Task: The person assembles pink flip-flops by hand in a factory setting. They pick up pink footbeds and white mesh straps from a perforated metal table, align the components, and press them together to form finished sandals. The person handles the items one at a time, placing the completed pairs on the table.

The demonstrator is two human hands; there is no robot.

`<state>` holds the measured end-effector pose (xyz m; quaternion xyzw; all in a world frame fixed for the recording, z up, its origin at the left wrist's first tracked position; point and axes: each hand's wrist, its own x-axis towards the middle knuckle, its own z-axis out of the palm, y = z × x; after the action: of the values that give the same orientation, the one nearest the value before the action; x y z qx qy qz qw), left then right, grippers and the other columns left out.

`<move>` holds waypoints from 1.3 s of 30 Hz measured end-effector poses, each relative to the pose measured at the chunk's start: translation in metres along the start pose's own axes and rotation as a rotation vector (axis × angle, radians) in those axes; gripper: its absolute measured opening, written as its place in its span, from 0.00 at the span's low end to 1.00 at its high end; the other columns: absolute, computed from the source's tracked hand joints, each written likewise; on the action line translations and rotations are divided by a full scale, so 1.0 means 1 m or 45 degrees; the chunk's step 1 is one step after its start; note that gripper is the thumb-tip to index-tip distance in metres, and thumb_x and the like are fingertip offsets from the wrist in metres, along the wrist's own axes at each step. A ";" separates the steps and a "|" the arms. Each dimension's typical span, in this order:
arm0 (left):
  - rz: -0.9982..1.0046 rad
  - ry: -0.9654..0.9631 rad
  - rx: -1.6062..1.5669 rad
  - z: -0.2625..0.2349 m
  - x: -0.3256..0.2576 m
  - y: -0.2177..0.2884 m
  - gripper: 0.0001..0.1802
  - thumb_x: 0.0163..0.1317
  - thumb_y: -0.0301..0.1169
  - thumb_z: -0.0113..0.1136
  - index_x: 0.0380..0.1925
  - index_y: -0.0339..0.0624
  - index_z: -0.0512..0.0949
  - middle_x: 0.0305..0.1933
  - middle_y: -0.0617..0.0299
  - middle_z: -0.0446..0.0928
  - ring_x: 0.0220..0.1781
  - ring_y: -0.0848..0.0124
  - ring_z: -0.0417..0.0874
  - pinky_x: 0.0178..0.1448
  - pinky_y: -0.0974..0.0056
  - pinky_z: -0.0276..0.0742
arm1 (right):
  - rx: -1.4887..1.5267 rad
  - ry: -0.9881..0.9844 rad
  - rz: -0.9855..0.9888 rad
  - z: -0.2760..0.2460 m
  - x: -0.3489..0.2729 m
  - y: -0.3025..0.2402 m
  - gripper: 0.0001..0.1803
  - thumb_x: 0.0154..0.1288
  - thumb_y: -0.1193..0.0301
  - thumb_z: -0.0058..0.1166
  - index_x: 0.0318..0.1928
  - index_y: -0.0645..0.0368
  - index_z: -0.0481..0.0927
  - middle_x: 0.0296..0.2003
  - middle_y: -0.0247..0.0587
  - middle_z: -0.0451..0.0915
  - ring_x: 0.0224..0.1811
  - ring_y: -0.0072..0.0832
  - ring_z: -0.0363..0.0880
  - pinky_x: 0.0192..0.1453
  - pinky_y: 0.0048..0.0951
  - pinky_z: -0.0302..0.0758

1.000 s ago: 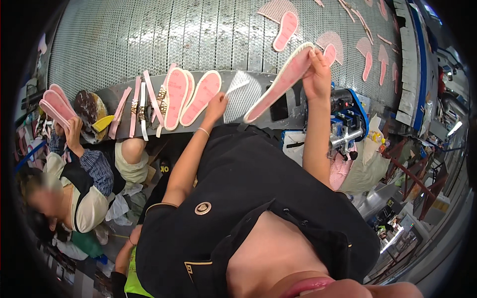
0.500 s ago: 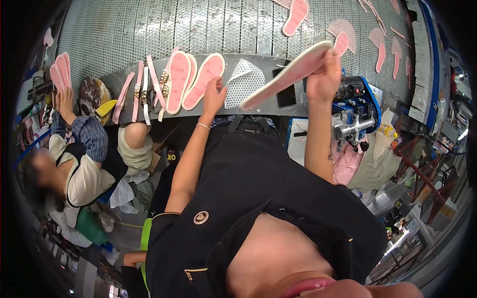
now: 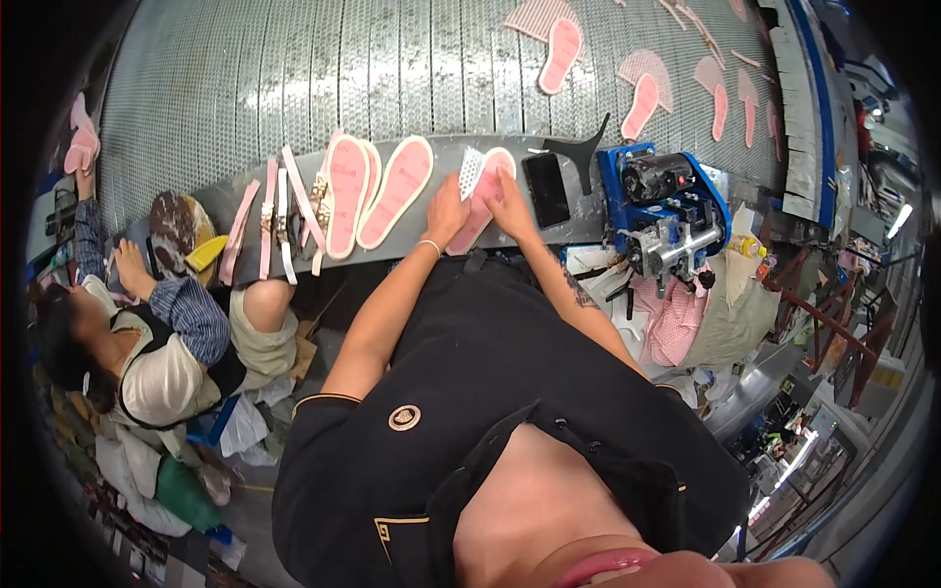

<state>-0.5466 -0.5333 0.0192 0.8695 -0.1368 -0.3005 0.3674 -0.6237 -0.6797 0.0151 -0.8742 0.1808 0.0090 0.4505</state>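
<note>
In front of me, over the grey table edge, a pink insole with a pale rim lies tilted between my hands. My right hand grips its right side, thumb on the pink face. Along its left side, my left hand has its fingers closed at a white perforated sheet, which is partly covered by hand and insole. To the left of my hands lie more pink insoles, some overlapping. Several strap pieces, pink and white, with buckle-like trims, are spread beyond them.
A metal mesh conveyor runs behind the table, carrying pink insoles with patterned pieces. A black phone and a blue-framed machine stand to the right. At left, a co-worker reaches toward the conveyor beside a yellow-handled tool.
My right hand has brought the insole down and left in front of me. My left hand has moved right to the perforated sheet. The co-worker's one hand has reached farther out with pink pieces.
</note>
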 end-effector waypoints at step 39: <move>-0.110 1.031 0.568 -0.042 -0.111 -0.074 0.46 0.48 0.34 0.58 0.66 0.27 0.51 0.64 0.31 0.56 0.67 0.38 0.54 0.72 0.44 0.46 | -0.717 1.308 0.686 -0.251 -0.292 0.186 0.35 0.54 0.71 0.63 0.62 0.63 0.67 0.62 0.57 0.63 0.68 0.50 0.58 0.70 0.46 0.57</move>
<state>-0.6063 -0.4078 0.0364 0.9795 -0.0071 0.0850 0.1823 -0.9940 -0.8864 0.0698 -0.7760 0.5772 -0.2509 0.0418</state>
